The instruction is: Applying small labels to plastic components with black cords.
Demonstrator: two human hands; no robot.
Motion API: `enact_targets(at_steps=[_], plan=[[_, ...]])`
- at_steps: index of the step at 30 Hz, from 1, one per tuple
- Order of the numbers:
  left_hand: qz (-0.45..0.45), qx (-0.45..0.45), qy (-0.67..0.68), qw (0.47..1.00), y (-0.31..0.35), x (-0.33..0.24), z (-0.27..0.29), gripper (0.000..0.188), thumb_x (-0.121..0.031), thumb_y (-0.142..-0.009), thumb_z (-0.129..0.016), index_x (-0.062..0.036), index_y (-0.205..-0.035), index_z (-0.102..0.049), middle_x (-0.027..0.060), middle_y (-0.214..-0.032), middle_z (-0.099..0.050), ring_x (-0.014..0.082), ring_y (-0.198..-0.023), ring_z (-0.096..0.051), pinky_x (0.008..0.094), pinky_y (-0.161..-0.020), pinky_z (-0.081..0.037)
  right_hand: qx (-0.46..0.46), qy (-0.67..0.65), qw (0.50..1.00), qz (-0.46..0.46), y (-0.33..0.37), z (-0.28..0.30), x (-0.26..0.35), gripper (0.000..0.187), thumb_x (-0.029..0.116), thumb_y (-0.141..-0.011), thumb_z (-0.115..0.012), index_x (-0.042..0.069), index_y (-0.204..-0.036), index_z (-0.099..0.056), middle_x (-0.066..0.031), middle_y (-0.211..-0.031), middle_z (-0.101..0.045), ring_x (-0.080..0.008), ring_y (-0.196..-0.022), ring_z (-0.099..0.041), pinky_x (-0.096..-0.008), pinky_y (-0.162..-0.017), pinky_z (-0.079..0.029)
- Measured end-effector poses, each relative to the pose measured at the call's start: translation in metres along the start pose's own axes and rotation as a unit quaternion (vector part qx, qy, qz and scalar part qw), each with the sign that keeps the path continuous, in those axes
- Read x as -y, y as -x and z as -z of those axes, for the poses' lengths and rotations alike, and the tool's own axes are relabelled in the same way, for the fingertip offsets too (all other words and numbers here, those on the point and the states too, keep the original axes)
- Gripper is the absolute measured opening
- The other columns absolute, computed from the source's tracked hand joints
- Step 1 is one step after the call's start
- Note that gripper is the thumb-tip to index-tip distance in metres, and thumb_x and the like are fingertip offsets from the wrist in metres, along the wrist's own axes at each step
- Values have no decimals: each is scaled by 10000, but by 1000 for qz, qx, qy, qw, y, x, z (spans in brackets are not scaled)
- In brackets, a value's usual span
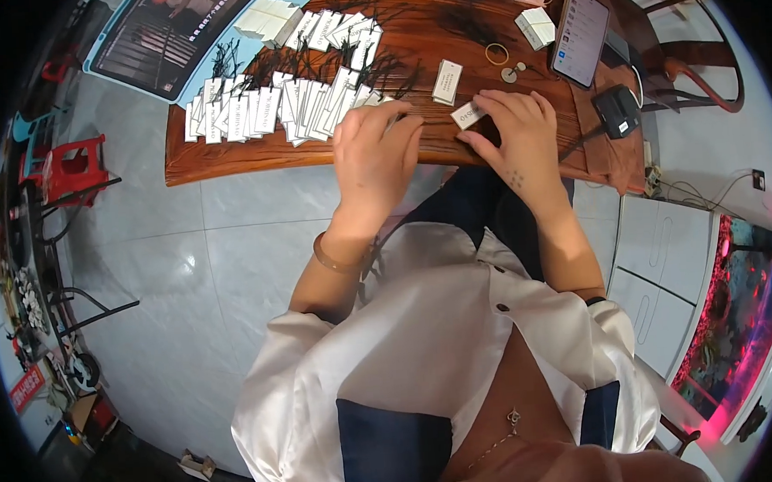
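Over the table's near edge, my left hand (371, 159) is curled, its thumb and forefinger tips close together. Whatever lies between them is too small to make out. My right hand (520, 136) grips a small white hang tag (465, 115) with dark print by its right end. Just beyond it lies a small stack of white tags (447, 82). Left of my left hand, many white hang tags (313, 108) with black strings are spread in overlapping rows. Some of them are next to my left fingers.
The glossy wooden table (294, 157) carries a tangle of black strings (470, 18), a tape ring (497, 54), another tag stack (535, 29), a lit tablet (580, 37) and a black device (616, 112). A poster board (166, 45) lies at the far left. Red stools (77, 170) stand on the floor.
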State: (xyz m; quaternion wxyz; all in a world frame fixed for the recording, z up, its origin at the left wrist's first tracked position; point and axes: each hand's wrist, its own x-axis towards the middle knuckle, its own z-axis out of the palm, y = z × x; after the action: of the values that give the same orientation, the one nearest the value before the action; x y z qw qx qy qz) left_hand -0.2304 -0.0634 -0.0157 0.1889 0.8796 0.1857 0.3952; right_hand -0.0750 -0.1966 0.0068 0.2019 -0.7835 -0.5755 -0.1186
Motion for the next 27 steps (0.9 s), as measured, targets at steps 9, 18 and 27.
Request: enact_targets(at_steps=[9,18,27], plan=[[138,117,371,911,4,-17,-6,100,8,-830,-643,-8,-928,-655,88,-1015,-621,129,-897,-610,219,-665,-500,17,15,1000,5,-45,-23,-17,558,363,-689,-747,76,-1146,-606,-81,-1046,-647,-255,-1052,-557,-519,-1022,-297],[320,89,588,737,6,-19,-10,263,-59,-956,-485,51,-1195,-500,139,-1154,-560,207,-1025,-605,292,-878,-502,-7,-40,999,-28,-37,-15,-15,523,304,-692,-755,106,-1151,-604,-75,-1017,-653,-263,-1020,-579,-530,-1036,-279],[407,162,657,614,0,-18,-18,286,-152,-988,-427,46,-1175,-513,155,-1008,-637,241,-891,-659,323,-778,-552,-9,-177,981,78,-3,14,15,625,263,-610,-805,119,-1173,-574,-49,-1149,-619,-238,-1082,-563,-489,-1058,-277]])
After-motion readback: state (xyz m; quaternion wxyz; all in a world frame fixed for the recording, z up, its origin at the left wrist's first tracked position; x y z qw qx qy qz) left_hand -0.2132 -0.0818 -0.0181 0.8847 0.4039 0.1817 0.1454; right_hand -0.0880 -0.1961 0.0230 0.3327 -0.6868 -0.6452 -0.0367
